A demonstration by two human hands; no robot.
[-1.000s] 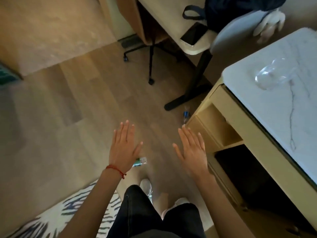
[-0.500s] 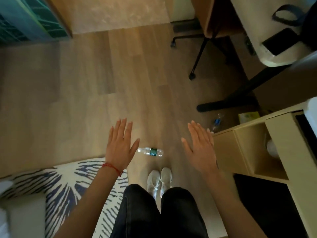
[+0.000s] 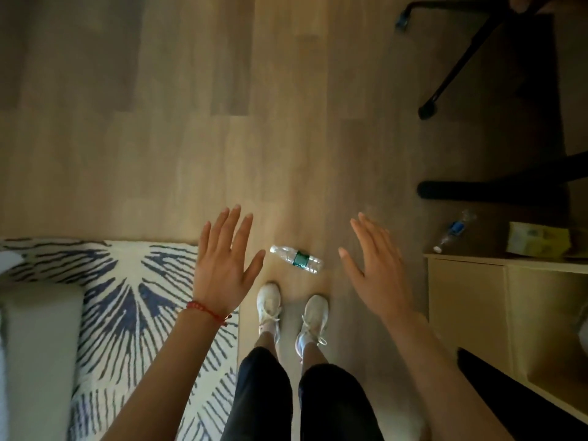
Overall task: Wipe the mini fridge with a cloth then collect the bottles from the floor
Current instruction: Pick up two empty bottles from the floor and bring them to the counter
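Note:
A clear plastic bottle with a green label (image 3: 296, 259) lies on its side on the wood floor just ahead of my white shoes. A second clear bottle with a blue label (image 3: 454, 230) lies on the floor at the right, beside the cabinet. My left hand (image 3: 224, 267) hovers left of the green-label bottle, fingers spread, holding nothing. My right hand (image 3: 377, 265) hovers right of that bottle, also spread and holding nothing. The dark opening at the lower right (image 3: 521, 396) sits inside the cabinet. No cloth is in view.
A cream wooden cabinet (image 3: 467, 300) stands at the right with a yellow box (image 3: 537, 242) behind it. Black desk foot (image 3: 496, 189) and chair legs (image 3: 458, 62) fill the upper right. A blue-striped rug (image 3: 127, 297) and a grey furniture edge (image 3: 38, 354) lie at the left.
The view has tilted down and left, away from the marble-topped cabinet. The green-label bottle, half hidden by my left hand before, now lies in plain sight between both hands. Both hands stay spread.

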